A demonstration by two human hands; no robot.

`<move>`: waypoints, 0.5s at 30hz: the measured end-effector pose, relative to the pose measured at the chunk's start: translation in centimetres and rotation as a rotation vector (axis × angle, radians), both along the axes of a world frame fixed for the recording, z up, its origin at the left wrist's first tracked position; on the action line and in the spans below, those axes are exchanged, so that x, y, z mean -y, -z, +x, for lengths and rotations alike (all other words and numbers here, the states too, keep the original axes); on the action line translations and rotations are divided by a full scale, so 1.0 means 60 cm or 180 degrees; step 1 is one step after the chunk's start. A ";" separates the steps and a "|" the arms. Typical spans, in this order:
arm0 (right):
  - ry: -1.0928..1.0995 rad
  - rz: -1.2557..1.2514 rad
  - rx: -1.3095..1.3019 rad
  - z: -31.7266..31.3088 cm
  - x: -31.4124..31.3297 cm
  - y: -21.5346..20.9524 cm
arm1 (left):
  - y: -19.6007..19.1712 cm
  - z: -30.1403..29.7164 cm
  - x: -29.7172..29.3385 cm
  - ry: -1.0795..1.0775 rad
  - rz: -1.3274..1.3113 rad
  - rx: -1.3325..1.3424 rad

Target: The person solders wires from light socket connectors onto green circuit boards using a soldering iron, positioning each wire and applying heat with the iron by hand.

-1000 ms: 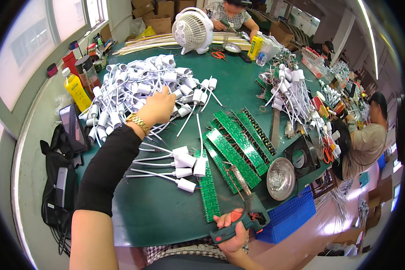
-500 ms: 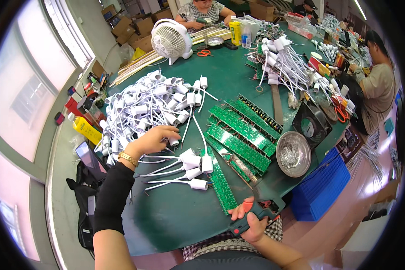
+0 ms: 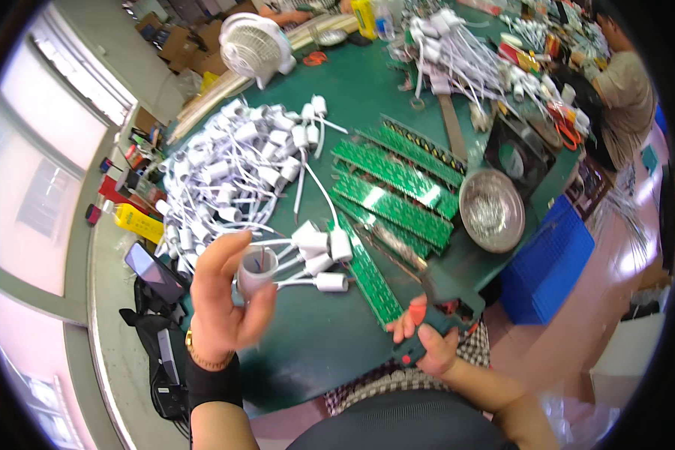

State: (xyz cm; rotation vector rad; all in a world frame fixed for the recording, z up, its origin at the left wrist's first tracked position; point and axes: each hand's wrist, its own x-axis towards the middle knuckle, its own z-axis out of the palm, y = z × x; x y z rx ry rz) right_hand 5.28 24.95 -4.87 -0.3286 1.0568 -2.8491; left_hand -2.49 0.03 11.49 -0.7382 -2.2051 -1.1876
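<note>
My left hand is raised over the near left of the table, its thumb and fingers closed around a white lamp socket. The socket's open end faces me and coloured wire ends show inside. Low in front of me, my right hand grips a dark green, pistol-shaped power tool with orange-red parts. Just beyond the left hand lies a small row of white sockets with leads. A green circuit board strip rests between these sockets and the tool, beside a stack of similar boards.
A big heap of white corded sockets covers the left side. At right stand a metal bowl of shiny bits and a black square fan. A white fan stands at the back. Beyond the right edge is a blue crate; a co-worker sits farther off.
My left hand has come from the edge of the heap toward me, and now holds a white socket. The right hand keeps the tool. The whole view has shifted.
</note>
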 end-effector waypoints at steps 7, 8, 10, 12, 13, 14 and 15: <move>-0.0172 0.0001 0.0046 -0.012 0.011 -0.003 | 0.084 0.010 -0.040 0.0671 -0.0810 0.0623; -0.0182 0.0005 -0.0001 -0.011 0.010 -0.003 | 0.092 0.015 -0.045 0.0702 -0.0775 0.0654; -0.0160 0.0022 -0.0009 -0.012 0.010 -0.001 | 0.104 0.022 -0.056 0.0510 -0.1409 0.0906; -0.0155 0.0089 -0.0035 -0.013 0.009 -0.001 | 0.119 0.028 -0.067 0.0285 -0.1693 0.1107; -0.0165 0.0111 0.0003 -0.012 0.009 -0.004 | 0.128 0.023 -0.070 0.0129 -0.1970 0.0539; -0.0187 0.0121 0.0017 -0.011 0.008 -0.008 | 0.139 0.021 -0.072 -0.0033 -0.2240 -0.0032; -0.0207 0.0120 0.0052 -0.010 0.007 -0.009 | 0.153 0.022 -0.073 -0.0072 -0.2000 -0.0036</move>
